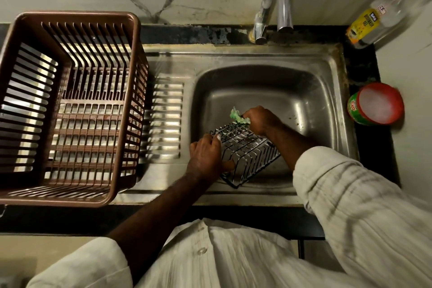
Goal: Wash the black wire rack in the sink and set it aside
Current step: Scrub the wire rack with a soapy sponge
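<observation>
The black wire rack [247,154] is tilted over the near left part of the steel sink basin [280,91]. My left hand [207,158] grips the rack's left edge, thumb curled under the wires. My right hand [260,119] holds a green scrubber [237,116] pressed against the rack's far end. No water runs from the tap [277,0].
A large brown plastic dish basket [67,110] stands on the ribbed drainboard [167,119] to the left. A yellow-labelled dishwash bottle [364,25] and a clear bottle stand at the back right. A round red-rimmed soap tub [376,103] sits right of the sink.
</observation>
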